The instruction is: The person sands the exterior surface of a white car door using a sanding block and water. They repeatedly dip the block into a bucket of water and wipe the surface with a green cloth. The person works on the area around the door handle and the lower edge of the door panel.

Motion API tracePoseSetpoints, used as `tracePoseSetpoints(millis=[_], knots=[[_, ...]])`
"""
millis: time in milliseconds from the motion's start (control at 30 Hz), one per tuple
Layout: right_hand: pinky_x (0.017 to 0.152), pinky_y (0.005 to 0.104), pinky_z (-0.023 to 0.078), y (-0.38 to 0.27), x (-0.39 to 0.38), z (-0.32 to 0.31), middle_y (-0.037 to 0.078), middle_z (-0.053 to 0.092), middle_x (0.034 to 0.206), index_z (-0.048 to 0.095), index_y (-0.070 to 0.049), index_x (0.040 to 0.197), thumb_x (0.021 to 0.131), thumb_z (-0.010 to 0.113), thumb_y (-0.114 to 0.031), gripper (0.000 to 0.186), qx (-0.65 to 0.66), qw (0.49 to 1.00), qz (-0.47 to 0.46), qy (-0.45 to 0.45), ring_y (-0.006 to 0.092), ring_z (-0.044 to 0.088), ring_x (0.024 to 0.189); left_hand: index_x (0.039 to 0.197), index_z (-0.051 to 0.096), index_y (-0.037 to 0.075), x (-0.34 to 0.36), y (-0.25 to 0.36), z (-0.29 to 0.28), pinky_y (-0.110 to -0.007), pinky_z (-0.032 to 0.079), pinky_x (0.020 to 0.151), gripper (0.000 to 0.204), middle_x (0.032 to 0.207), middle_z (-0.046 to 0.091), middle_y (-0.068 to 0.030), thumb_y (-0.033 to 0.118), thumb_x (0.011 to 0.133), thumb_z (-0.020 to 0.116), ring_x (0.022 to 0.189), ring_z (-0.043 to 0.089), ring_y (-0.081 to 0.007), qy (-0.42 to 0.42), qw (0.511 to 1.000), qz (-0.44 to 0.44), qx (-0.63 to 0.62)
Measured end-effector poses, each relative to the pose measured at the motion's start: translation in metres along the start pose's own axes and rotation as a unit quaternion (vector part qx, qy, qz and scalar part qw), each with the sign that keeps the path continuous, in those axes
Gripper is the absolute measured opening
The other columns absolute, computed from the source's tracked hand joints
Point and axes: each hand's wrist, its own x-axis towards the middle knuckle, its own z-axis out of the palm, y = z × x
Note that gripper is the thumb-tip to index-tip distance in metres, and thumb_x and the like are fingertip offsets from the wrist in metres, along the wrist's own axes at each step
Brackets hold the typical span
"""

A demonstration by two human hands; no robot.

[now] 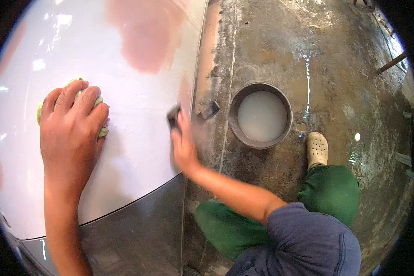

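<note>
My left hand (71, 124) is closed around a crumpled yellow-green cloth (103, 132), pressed against a large white painted panel (129, 115). Pinkish patches (147, 37) show on the panel's surface. At the panel's right edge, my right hand (185, 147) holds a small dark block (173, 117) against the white surface; hand and block are smeared by motion. The block resembles a sanding block, but its face is hidden.
On the wet, stained floor (271, 46) stands a dark round bucket (232, 124) of cloudy whitish liquid. Another small dark block (209, 109) lies between panel and bucket. My green-trousered leg (331, 188) and beige clog (317, 149) are right. A dark grey panel (138, 230) adjoins the white one.
</note>
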Motion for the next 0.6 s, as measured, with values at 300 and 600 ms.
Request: tracePoseSetpoints(millis=[300,600], knots=[[0.122,0.0429,0.03,0.007,0.14,-0.022,0.025,0.043,0.155,0.037,0.004,0.152,0.107,0.049,-0.025,0.055,0.072,0.99,0.103,0.068,0.0361,0.04,0.146,0.093,0.065,0.01,-0.001,-0.002,-0.001,-0.045,0.045,0.106,0.023,0.116,0.066,-0.0047,0.007,0.075,0.079,0.125,0.058,-0.0259,-0.009,1.0,0.009,0.02],[0.123,0.0418,0.027,0.007,0.053,0.001,0.023,0.043,0.156,0.034,0.001,0.155,0.107,0.049,-0.02,0.054,0.044,0.999,0.018,0.026,0.0324,0.039,0.147,0.088,0.068,0.011,0.0,0.002,-0.002,-0.043,0.045,0.106,0.019,0.114,0.067,-0.0028,0.007,0.073,0.079,0.123,0.058,-0.0233,-0.009,1.0,0.003,0.019]])
